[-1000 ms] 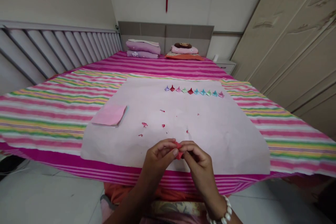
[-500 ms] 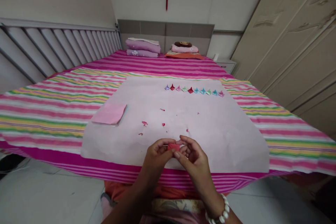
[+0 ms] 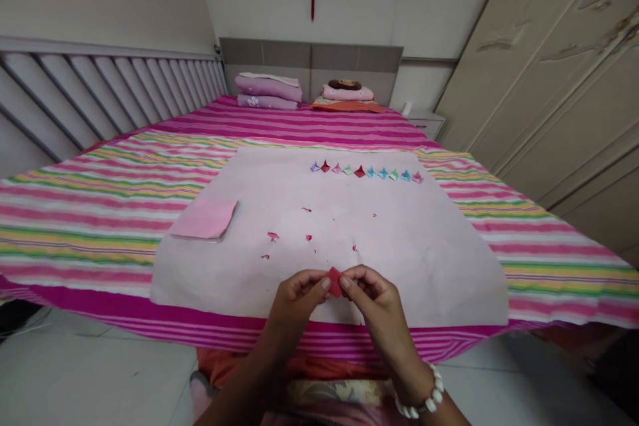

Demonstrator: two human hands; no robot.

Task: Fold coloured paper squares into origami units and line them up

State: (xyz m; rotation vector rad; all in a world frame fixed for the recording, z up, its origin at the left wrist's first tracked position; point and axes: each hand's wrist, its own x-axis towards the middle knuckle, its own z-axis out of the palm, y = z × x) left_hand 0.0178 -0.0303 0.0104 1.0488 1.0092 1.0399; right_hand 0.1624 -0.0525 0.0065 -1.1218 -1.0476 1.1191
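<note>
Between my two hands, near the front edge of a large white sheet [image 3: 399, 279], is a small red folded paper [image 3: 334, 281] turned as a diamond. My left hand [image 3: 302, 291] pinches its left corner between thumb and fingers. On the other side, my right hand [image 3: 372, 293] grips the right corner the same way; a white bead bracelet [image 3: 422, 406] circles that wrist. Farther back on the sheet stands a row of small folded paper pieces [image 3: 360, 172] in purple, red, pink, green and blue. A stack of pink paper [image 3: 206, 218] lies at the left.
Torn red scraps [image 3: 272, 237] lie scattered on the sheet beyond my hands. Beneath it spreads a striped bedcover [image 3: 90, 193]. Folded bedding [image 3: 268, 88] sits by the headboard [image 3: 244, 53]. A slatted rail [image 3: 120, 83] runs along the left, and a wardrobe [image 3: 549, 86] stands at right.
The red paper has turned from a flat-topped shape to a diamond. My right fingers, formerly more spread, have closed in on its right corner. The view has shifted slightly.
</note>
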